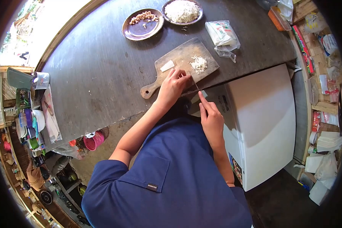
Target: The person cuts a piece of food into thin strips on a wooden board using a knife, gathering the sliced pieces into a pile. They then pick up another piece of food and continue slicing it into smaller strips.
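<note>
On the dark counter lies a wooden cutting board (183,56) with its handle towards the lower left. My left hand (172,85) rests over its near edge, fingers bent and pressed together on something too small to make out. A knife (195,83) is in my right hand (212,117), its blade beside my left fingertips and one finger stretched along it. A white block (167,66) sits on the board above my left hand. To the right of the blade is a small pile of thin white strips (198,64).
Behind the board stand a plate of brown pieces (142,35) and a plate heaped with white shreds (182,22). A plastic packet (222,35) lies at the right. Below the counter is a white refrigerator (266,121); a pink basket (94,141) is at lower left.
</note>
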The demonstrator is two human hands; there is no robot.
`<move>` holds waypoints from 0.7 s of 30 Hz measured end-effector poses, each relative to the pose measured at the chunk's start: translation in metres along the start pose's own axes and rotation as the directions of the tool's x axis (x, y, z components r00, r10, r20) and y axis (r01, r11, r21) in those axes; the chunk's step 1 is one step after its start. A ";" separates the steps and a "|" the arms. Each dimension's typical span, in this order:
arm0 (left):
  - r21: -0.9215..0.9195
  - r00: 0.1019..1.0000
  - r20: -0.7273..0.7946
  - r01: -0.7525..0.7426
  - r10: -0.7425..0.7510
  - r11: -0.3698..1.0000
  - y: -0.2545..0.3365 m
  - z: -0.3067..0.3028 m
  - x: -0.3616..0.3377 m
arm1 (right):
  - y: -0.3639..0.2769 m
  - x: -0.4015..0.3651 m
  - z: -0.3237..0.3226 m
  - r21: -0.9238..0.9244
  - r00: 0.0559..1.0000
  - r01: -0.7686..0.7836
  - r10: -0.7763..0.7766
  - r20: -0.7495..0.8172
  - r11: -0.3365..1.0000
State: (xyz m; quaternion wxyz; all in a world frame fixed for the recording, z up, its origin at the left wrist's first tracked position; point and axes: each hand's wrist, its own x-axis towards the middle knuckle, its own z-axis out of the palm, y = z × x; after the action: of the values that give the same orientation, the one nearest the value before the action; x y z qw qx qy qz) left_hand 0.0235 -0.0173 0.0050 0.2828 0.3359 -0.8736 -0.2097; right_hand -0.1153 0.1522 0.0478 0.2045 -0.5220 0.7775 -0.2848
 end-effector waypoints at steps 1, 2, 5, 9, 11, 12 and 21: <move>-0.004 1.000 -0.014 0.004 -0.004 1.000 0.000 0.001 0.000 | 0.000 0.000 0.000 0.004 1.000 0.008 -0.008 -0.002 1.000; -0.005 1.000 -0.013 0.006 -0.006 1.000 0.000 0.000 -0.001 | 0.000 0.000 0.000 0.004 1.000 0.008 -0.008 -0.001 1.000; -0.012 1.000 0.004 -0.008 0.008 1.000 0.000 -0.001 -0.001 | 0.000 0.001 0.000 -0.012 0.999 -0.018 0.019 0.049 1.000; 0.022 0.999 0.024 -0.021 0.020 1.000 0.001 -0.003 -0.001 | -0.002 0.007 0.006 -0.034 0.999 -0.014 0.016 0.051 0.999; 0.017 1.000 0.021 -0.023 0.023 1.000 0.003 -0.002 -0.003 | 0.000 0.013 0.013 -0.061 0.999 -0.018 0.021 0.046 0.998; 0.035 1.000 0.018 -0.016 0.015 0.999 0.003 0.000 -0.004 | 0.001 0.020 0.017 -0.035 0.999 -0.003 0.004 0.036 0.999; 0.041 1.000 0.014 -0.022 0.021 0.999 0.001 0.001 -0.005 | -0.004 0.014 0.005 -0.026 0.999 0.002 -0.001 0.038 1.000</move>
State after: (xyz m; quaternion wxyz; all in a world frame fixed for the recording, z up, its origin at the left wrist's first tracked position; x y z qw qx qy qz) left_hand 0.0258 -0.0130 0.0033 0.2722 0.3308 -0.8832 -0.1908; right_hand -0.1152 0.1372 0.0465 0.2124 -0.5304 0.7768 -0.2648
